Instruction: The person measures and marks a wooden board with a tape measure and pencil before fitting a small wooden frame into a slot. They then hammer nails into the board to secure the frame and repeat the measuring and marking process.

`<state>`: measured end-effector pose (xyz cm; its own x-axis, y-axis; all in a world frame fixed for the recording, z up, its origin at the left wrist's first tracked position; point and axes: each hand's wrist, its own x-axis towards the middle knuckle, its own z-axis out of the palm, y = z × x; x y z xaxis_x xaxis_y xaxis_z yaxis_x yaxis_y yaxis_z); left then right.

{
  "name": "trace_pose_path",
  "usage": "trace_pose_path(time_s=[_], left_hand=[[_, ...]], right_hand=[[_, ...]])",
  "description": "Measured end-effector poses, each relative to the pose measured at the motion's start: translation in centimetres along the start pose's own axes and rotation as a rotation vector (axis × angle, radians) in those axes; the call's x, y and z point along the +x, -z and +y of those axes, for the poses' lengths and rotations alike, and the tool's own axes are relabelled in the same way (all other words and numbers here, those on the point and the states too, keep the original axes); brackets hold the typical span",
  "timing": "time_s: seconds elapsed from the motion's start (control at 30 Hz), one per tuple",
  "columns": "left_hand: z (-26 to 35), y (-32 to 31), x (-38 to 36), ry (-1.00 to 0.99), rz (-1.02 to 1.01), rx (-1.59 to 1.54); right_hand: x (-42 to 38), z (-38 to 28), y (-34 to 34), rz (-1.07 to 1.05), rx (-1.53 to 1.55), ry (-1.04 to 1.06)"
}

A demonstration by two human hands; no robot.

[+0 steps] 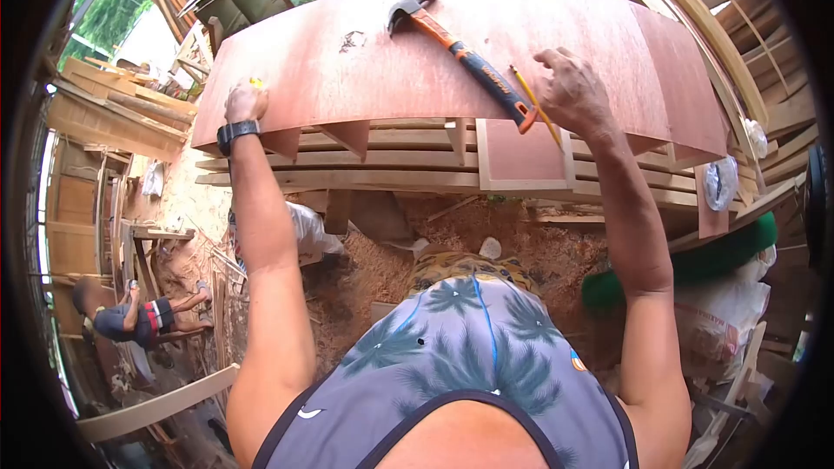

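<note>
A long, curved reddish plywood panel [347,69] lies across a wooden frame in front of me. My left hand [247,101], with a black watch on the wrist, is closed at the panel's left end around a small yellow object [256,82], mostly hidden by the fingers. Over the right part of the panel is my right hand [573,94], its fingers bent and apart from the thumb. Close to its left side, a yellow pencil [532,101] lies slanted, its lower end past the panel's edge. Beside the pencil rests a claw hammer [469,56] with an orange and dark handle.
Wooden slats [408,159] run beneath the panel. Sawdust covers the ground [373,274] below. A rolled green material [695,260] and a white sack [721,304] are at right. At far left is another person [130,321]. Lumber [122,113] is stacked behind.
</note>
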<state>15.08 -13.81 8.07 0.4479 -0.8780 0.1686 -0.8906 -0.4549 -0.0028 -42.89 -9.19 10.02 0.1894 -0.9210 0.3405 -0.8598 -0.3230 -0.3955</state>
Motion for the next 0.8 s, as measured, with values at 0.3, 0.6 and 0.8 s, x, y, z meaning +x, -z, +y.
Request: trace_pose_path(time_s=[0.3, 0.6, 0.8], left_hand=[[2.5, 6.6, -13.8, -0.090, 0.079, -1.380], [8.7, 4.6, -26.7, -0.065, -0.944, -1.824], [8.7, 0.0, -29.8, 0.077, -1.262, -1.789]], right_hand=[[-0.3, -3.0, 1.5, -0.266, 0.093, -0.117], [1.8, -1.9, 0.8, -0.399, 0.152, -0.233], [1.7, -2.2, 2.3, -0.404, 0.142, -0.192]])
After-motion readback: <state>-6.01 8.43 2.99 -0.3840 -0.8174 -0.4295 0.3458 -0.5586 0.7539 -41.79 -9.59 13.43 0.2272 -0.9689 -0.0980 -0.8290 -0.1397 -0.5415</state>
